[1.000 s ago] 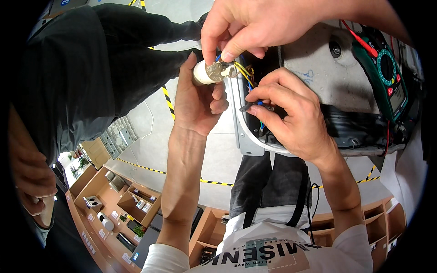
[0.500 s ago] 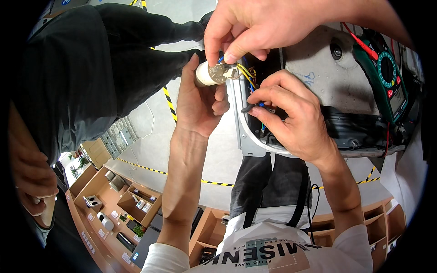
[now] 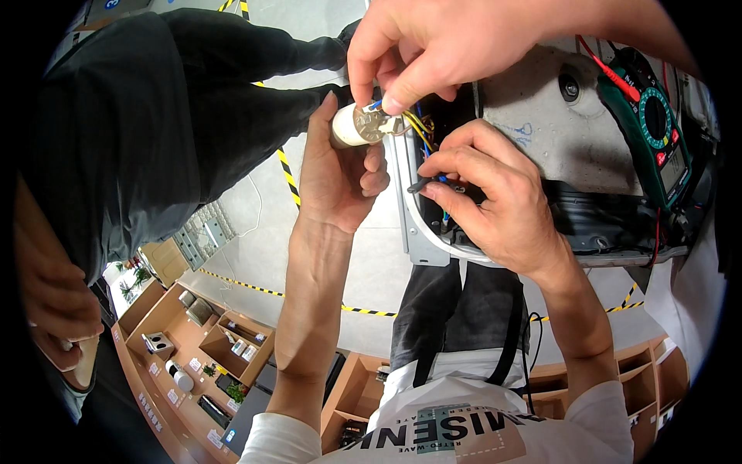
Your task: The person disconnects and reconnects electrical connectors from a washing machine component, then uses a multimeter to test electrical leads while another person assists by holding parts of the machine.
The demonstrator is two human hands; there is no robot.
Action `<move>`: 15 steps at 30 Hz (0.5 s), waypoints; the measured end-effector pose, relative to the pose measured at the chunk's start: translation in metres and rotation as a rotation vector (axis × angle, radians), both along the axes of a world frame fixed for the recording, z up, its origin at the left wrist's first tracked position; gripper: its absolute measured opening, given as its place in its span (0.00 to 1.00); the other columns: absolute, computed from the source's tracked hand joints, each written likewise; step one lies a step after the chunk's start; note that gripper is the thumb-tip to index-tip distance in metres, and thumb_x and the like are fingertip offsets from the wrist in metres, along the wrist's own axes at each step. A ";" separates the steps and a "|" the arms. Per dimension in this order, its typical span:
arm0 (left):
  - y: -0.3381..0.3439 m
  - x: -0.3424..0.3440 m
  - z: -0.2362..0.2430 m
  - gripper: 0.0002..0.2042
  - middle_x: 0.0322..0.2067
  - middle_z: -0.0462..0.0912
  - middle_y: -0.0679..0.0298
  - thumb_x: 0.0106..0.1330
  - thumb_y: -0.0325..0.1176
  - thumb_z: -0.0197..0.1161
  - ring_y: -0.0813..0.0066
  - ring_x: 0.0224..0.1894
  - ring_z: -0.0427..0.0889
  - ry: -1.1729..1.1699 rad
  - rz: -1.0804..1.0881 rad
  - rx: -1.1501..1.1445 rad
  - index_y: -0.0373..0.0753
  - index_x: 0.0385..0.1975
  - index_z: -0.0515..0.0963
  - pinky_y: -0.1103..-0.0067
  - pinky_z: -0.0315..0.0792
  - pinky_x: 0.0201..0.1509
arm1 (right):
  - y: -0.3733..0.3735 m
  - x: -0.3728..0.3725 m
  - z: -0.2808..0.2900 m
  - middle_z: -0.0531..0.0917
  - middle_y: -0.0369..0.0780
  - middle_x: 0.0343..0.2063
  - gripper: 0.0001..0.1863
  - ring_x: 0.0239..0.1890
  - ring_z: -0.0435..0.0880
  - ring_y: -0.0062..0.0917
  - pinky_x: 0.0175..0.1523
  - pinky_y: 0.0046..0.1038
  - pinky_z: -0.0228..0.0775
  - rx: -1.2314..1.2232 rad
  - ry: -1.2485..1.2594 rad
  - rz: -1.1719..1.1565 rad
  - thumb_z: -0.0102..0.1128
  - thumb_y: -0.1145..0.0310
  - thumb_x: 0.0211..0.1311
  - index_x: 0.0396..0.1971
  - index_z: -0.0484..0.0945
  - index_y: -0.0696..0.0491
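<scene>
My left hand [image 3: 336, 185] grips a white cylindrical component with a metal top [image 3: 349, 127], its fingers wrapped round it. Another person's hand [image 3: 433, 50] reaches down from above, fingertips on the terminals and blue wire at that top. Yellow and blue wires [image 3: 419, 124] run from the terminals into an appliance's metal housing [image 3: 429, 249]. My right hand [image 3: 495, 197], just below and right of the component, pinches a small black wire connector [image 3: 420, 185] with a bit of blue on it, between thumb and fingers.
A green multimeter [image 3: 649, 124] with red leads lies on the housing at the right. A person's dark-clothed legs [image 3: 193, 131] and hand [image 3: 62, 309] are at the left. Below are yellow-black floor tape [image 3: 286, 174] and wooden compartments with small goods [image 3: 166, 305].
The white component and my left hand have shifted slightly right. The other person's hand has moved a little, and more blue wire shows beneath its fingers. My right hand is nearly still.
</scene>
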State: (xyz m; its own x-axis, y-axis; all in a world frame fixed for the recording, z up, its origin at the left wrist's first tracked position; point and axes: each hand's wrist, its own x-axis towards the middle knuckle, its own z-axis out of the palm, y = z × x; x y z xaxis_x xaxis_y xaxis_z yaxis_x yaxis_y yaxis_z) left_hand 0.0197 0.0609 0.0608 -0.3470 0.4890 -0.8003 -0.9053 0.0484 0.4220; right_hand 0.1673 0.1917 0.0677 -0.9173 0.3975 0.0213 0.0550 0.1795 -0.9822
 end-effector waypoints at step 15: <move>0.016 0.002 0.011 0.22 0.11 0.72 0.70 0.72 0.53 0.38 0.86 0.08 0.67 0.047 0.016 0.012 0.42 0.35 0.74 0.91 0.56 0.08 | 0.000 -0.002 -0.001 0.74 0.40 0.32 0.08 0.31 0.78 0.31 0.37 0.29 0.72 0.000 0.005 -0.002 0.66 0.78 0.50 0.31 0.77 0.58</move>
